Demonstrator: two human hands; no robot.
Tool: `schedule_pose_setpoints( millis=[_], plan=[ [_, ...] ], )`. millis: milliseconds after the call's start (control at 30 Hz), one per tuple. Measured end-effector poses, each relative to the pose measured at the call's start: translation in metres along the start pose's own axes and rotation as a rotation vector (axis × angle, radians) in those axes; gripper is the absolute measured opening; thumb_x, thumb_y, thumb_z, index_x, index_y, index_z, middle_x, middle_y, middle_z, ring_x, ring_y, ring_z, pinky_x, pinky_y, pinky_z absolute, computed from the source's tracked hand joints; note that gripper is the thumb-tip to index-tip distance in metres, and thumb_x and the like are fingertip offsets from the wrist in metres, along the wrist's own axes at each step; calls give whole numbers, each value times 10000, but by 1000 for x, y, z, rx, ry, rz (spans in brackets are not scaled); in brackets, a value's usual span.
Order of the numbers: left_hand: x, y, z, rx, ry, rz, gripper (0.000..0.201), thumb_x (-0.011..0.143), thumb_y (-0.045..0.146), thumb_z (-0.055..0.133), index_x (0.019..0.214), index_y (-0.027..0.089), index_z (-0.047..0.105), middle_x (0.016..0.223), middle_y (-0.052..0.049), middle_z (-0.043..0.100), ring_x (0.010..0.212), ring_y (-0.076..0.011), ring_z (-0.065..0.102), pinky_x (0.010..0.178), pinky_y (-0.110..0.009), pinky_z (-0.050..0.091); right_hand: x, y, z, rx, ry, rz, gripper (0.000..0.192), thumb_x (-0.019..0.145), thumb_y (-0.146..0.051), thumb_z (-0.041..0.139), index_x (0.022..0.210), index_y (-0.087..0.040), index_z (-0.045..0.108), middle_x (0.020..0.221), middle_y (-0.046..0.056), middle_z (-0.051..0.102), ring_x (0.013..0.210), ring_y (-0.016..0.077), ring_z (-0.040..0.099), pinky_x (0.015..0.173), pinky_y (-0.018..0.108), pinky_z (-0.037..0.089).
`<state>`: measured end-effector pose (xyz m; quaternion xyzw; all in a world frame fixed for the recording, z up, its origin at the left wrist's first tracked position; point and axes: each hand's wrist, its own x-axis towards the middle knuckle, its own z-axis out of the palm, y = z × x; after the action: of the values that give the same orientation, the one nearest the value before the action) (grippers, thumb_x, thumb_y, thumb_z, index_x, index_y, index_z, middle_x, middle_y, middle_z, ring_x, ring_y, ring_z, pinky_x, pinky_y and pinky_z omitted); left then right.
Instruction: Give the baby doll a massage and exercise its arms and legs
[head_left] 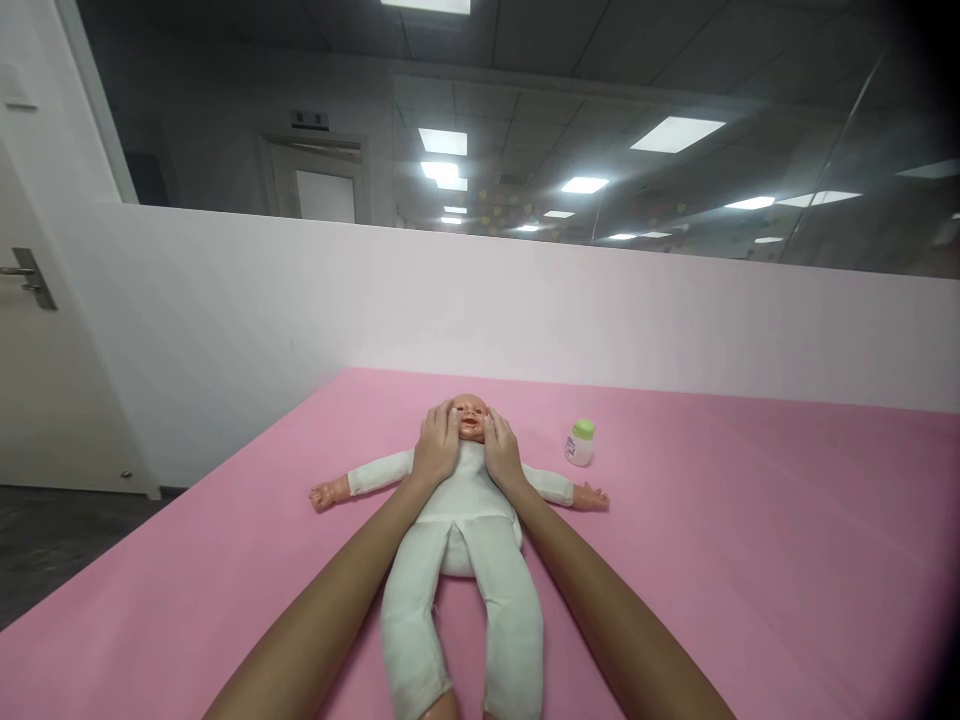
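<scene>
While the baby doll lies flat on its back near the middle of the pink tabletop, head toward the far edge and legs running down toward the near edge, both hands are laid on its face. In the head view, the only one, the left hand cups the doll's cheek on one side and the right hand cups the other, fingers spread and curved along the temples with the thumbs near the mouth. Neither hand is clenched and neither lifts anything: they rest open on the doll's head, pressing lightly as far as can be judged. The doll wears a white suit, its arms flung out to either side, small hands bare on the pink surface.

Just beside the doll's outstretched arm, toward the far right part of the tabletop, stands a small white bottle with a green cap, upright, apart from both hands and untouched.

By my reading, the step in hand is a stroking or rubbing of the doll's cheeks, as in a face massage or the spreading of a cream. A next stroke would call for even, gentle pressure from both palms at once, moving outward from nose to ears so the head does not roll to one side.

Behind the tabletop runs a white partition wall with dark glass above it; a door stands at far left.
</scene>
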<state>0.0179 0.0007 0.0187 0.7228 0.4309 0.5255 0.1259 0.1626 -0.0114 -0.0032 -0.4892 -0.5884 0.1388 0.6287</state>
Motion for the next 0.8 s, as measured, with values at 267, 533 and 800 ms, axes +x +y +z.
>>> schedule_pose_setpoints(
  millis=[267, 533, 800],
  plan=[
    [0, -1, -1, 16, -44, -15, 458, 1078, 448, 259, 1402, 306, 549, 1333, -101, 574, 1293, -248, 519, 1141, -477, 388, 1, -1, -1, 4, -49, -59, 524, 1036, -493, 343, 1430, -220, 553, 1423, 116, 570, 1364, 229, 491, 1194, 440, 357],
    [0, -1, 0, 3, -37, -17, 471, 1076, 465, 256, 1400, 302, 557, 1339, -106, 567, 1293, -250, 519, 1148, -471, 381, 0, -1, -1, 1, -21, -34, 535, 1025, -503, 360, 1438, -214, 540, 1431, 132, 533, 1373, 242, 475, 1196, 444, 355],
    [-1, -1, 0, 25, -42, -53, 498, 1076, 473, 233, 1426, 277, 527, 1353, -115, 558, 1286, -267, 519, 1134, -485, 395, -1, -2, -2, 13, -18, -22, 509, 1028, -494, 362, 1400, -216, 568, 1387, 129, 543, 1352, 242, 480, 1180, 447, 372]
  ],
)
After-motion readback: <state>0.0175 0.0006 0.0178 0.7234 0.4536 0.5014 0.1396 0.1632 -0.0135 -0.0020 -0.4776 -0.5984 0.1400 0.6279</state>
